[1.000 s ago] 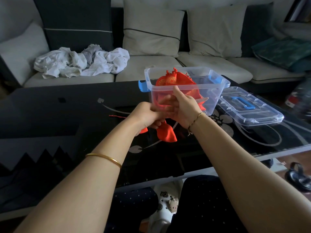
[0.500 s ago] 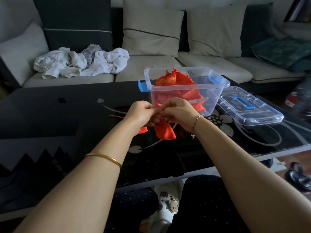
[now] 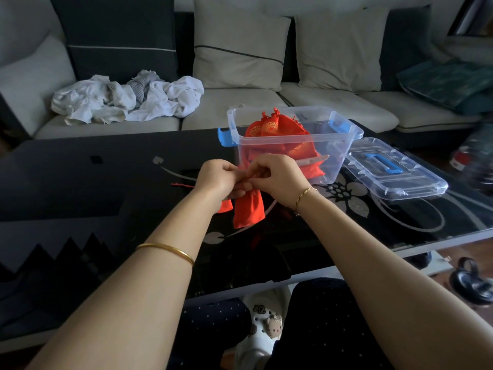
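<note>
Head view: red pouch (image 3: 248, 210) hanging upright.

The left grip (image 3: 218, 177) and right grip (image 3: 277, 177) meet above the dark surface (image 3: 106, 177), both pinching the top of a red pouch (image 3: 249, 212) that droops below them. Just behind stands a clear box (image 3: 340, 148) holding more red pouches (image 3: 277, 132), its lid (image 3: 394, 180) beside it.

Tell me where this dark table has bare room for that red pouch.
The widest bare patch is the table's left half, beyond the left hand, crossed only by a thin red cord. A smaller one lies on the near side of the lid, right of the right hand. Behind the red pouch it is crowded: clear bin and lid side by side.
</note>
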A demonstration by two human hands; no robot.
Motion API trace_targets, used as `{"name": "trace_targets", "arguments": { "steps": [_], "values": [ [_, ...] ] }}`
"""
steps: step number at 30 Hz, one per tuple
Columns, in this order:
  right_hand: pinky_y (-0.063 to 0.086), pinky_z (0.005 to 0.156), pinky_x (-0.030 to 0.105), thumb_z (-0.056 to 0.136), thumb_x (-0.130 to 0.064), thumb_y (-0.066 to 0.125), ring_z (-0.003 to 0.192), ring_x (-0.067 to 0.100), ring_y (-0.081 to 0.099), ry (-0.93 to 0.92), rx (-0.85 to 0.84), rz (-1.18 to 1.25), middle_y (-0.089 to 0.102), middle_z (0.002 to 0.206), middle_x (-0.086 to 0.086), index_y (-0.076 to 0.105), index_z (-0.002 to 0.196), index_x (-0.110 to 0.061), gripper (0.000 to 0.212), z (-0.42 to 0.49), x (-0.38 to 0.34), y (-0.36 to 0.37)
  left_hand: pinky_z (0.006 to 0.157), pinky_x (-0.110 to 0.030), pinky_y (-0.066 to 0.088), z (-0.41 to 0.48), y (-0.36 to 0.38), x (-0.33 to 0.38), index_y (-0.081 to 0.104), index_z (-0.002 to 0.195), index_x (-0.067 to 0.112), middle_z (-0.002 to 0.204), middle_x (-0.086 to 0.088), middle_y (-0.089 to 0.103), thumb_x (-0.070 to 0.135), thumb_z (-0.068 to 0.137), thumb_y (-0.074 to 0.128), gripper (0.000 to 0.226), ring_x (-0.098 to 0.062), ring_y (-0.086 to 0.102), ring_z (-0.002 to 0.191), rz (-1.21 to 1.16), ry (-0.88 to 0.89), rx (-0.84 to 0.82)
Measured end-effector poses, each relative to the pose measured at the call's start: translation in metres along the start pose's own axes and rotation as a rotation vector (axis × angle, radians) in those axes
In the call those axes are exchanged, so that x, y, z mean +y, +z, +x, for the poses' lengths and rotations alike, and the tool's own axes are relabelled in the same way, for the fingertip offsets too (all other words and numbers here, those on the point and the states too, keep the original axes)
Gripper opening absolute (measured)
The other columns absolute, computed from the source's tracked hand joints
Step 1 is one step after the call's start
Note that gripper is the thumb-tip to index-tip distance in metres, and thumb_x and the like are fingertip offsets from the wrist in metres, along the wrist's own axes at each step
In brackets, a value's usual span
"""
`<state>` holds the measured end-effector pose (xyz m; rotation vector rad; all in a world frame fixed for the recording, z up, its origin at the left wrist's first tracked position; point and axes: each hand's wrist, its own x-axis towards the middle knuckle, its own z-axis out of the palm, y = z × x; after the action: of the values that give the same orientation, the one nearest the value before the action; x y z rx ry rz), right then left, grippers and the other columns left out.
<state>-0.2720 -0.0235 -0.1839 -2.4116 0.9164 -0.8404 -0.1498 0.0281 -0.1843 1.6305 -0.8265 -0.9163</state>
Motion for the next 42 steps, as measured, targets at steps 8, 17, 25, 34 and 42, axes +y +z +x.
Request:
{"name": "trace_targets", "arguments": {
  "steps": [8, 17, 25, 34, 42],
  "values": [
    [0.046, 0.065, 0.031, 0.085, -0.011, 0.061, 0.066, 0.018, 0.053, 0.205, -0.049, 0.154, 0.063, 0.075, 0.014, 0.067, 0.079, 0.003, 0.016, 0.0, -0.002, 0.001, 0.057, -0.026, 0.054, 0.001, -0.003, 0.004, 0.058, 0.092, 0.003, 0.078, -0.011, 0.063, -0.002, 0.089, 0.055, 0.007, -0.017, 0.066, 0.067, -0.109, 0.049, 0.132],
    [0.032, 0.042, 0.016, 0.088, -0.002, 0.058, 0.035, 0.003, 0.037, 0.603, -0.012, 0.757, 0.044, 0.056, 0.005, 0.057, 0.068, -0.004, 0.02, 0.001, 0.01, 0.002, 0.064, -0.016, 0.045, -0.009, 0.0, 0.007, 0.07, 0.078, 0.017, 0.081, 0.001, 0.06, 0.005, 0.077, 0.068, 0.013, -0.005, 0.054, 0.068, 0.354, 0.472, 0.072],
    [0.033, 0.038, 0.014, 0.091, -0.003, 0.054, 0.031, 0.002, 0.039, 0.652, -0.042, 0.926, 0.045, 0.059, 0.007, 0.056, 0.07, -0.003, 0.022, 0.001, 0.006, 0.0, 0.074, -0.021, 0.041, -0.005, 0.009, -0.003, 0.068, 0.091, 0.015, 0.102, -0.004, 0.047, 0.021, 0.082, 0.07, 0.011, -0.012, 0.052, 0.079, 0.577, 0.523, 0.132],
    [0.039, 0.047, 0.019, 0.085, -0.002, 0.061, 0.044, 0.009, 0.044, 0.592, -0.014, 0.704, 0.052, 0.056, 0.005, 0.062, 0.07, -0.003, 0.015, 0.0, 0.013, -0.007, 0.067, -0.023, 0.045, -0.001, 0.006, -0.002, 0.066, 0.082, 0.008, 0.079, 0.0, 0.064, 0.017, 0.084, 0.067, 0.01, -0.014, 0.059, 0.077, 0.535, 0.479, 0.069],
    [0.044, 0.064, 0.029, 0.085, -0.013, 0.064, 0.053, 0.009, 0.044, 0.519, 0.119, 0.254, 0.052, 0.058, -0.003, 0.066, 0.074, -0.01, 0.011, -0.001, 0.035, -0.004, 0.069, -0.03, 0.046, 0.0, 0.006, 0.0, 0.06, 0.087, 0.004, 0.083, -0.004, 0.061, 0.013, 0.092, 0.055, 0.012, -0.019, 0.059, 0.08, 0.552, 0.387, 0.059]
  ]
}}
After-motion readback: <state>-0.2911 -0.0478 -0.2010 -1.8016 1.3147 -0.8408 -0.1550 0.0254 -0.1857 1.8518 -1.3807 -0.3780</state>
